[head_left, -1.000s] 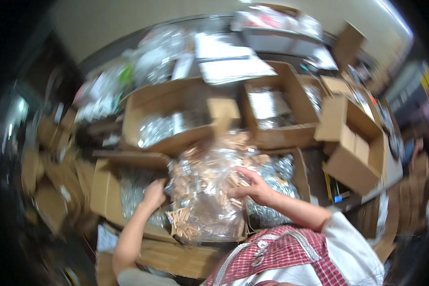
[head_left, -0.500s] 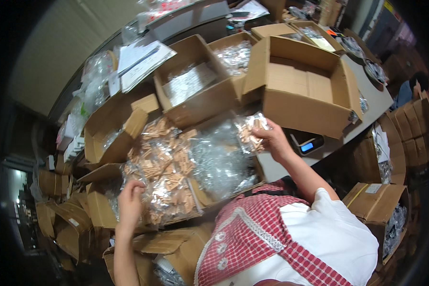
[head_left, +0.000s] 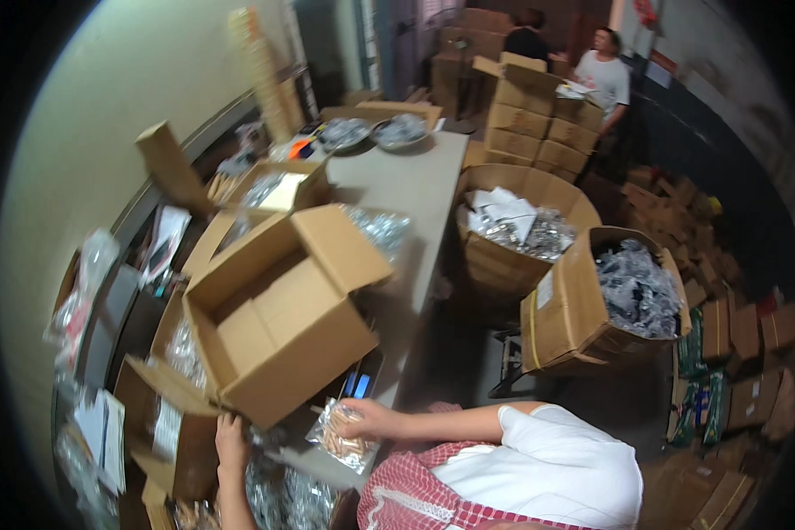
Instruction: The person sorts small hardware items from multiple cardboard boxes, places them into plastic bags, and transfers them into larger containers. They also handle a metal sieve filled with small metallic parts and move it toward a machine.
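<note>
My right hand (head_left: pixel 367 420) is closed round a clear plastic bag of tan wooden-looking pegs (head_left: pixel 343 435), held over the table edge. My left hand (head_left: pixel 231 440) is up against the near lower corner of an empty open cardboard box (head_left: pixel 283 314). Its fingers are curled, and what they grip, if anything, is hidden. Below, between my arms, lie clear bags of small silvery parts (head_left: pixel 283 486). More bagged tan pegs (head_left: pixel 194 514) show at the bottom edge, left of my left forearm.
A scale with a lit display (head_left: pixel 357 384) sits beside the empty box. Open cartons (head_left: pixel 172 433) line the left. Large boxes of bagged parts (head_left: pixel 583 300) stand on the floor to the right. Two people (head_left: pixel 602 79) are at the back by stacked cartons (head_left: pixel 539 124).
The view has swung right. My left hand has left the bagged pegs for the empty box's corner. My right hand still holds its bag, now nearer the scale.
</note>
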Demonstrator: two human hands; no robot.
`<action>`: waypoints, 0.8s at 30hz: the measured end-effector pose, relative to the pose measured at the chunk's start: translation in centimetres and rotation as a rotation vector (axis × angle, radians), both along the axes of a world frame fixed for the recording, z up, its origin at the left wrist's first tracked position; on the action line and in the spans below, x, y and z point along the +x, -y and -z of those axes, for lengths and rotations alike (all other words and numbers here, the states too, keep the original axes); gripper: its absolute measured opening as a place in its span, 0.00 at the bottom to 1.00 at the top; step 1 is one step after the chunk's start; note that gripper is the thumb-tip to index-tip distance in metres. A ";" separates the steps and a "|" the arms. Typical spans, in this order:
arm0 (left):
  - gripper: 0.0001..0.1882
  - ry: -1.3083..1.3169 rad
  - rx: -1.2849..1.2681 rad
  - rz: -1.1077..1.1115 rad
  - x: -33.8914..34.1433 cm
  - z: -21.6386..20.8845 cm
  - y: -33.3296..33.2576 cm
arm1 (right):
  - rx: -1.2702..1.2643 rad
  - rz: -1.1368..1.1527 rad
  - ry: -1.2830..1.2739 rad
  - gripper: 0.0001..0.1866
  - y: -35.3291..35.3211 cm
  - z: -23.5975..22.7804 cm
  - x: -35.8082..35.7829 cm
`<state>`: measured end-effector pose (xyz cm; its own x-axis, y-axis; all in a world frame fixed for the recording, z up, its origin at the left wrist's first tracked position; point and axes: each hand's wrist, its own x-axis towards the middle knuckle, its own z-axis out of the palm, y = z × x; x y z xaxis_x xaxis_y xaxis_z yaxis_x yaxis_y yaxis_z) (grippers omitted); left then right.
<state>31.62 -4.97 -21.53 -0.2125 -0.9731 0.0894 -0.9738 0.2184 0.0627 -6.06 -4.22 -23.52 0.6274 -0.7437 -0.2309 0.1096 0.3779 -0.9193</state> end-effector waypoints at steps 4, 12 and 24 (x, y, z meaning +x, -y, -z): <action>0.20 -0.432 0.408 -0.090 2.3 5.6 5.3 | -0.085 0.152 -0.048 0.24 0.8 0.2 -5.7; 0.26 0.190 0.239 0.072 0.9 7.4 7.5 | -0.119 0.144 -0.015 0.23 2.7 0.0 -7.0; 0.19 -0.365 -0.222 -0.235 -4.1 -3.1 -6.8 | -0.277 -0.073 0.121 0.21 2.5 0.7 -0.9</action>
<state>27.50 1.84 -18.38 0.0941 -0.9398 0.3285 -0.9216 0.0425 0.3858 -7.01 -6.71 -24.18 0.6920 -0.7198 0.0542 0.2066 0.1256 -0.9703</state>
